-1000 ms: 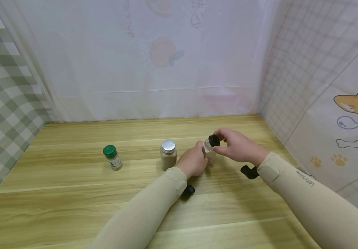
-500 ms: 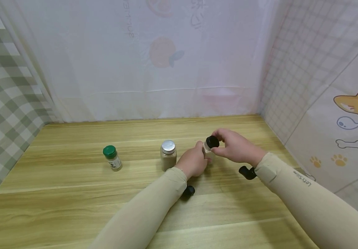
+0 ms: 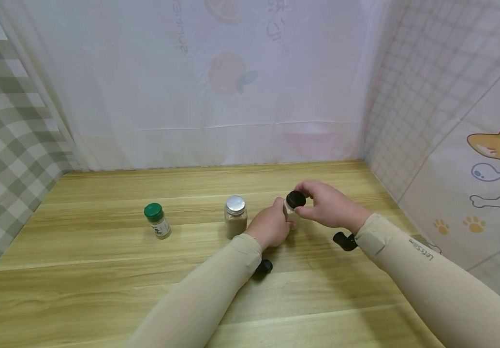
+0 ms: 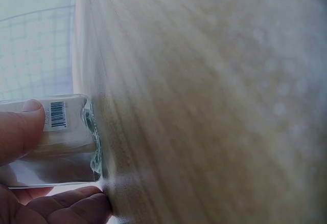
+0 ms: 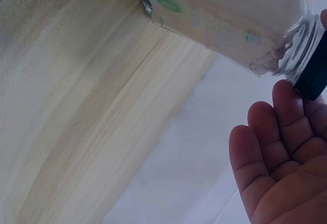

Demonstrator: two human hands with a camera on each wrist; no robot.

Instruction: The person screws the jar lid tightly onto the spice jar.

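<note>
A clear glass spice jar [image 5: 219, 19] of pale powder stands on the table, a barcode label [image 4: 57, 115] on its side. My left hand [image 3: 271, 223] grips its body, thumb on one face and fingers round the other. At the top, my right hand [image 3: 330, 205] pinches the black lid [image 3: 296, 199] between thumb and fingers. Glass threads [image 5: 301, 47] show just below the lid in the right wrist view. Just left of my left hand is a square glass jar [image 3: 235, 220] of tan powder with a silver lid [image 3: 235, 205].
Further left stands a small spice bottle [image 3: 158, 223] with a green cap [image 3: 153, 210]. All of them are on a wooden table [image 3: 80, 270], with a pale curtain [image 3: 154, 96] behind it. A patterned sheet [image 3: 441, 169] borders the right side.
The black lid and my right hand have shifted slightly left, and the lid now sits more level on the jar. My left hand, the silver-lidded jar and the green-capped bottle have hardly moved.
</note>
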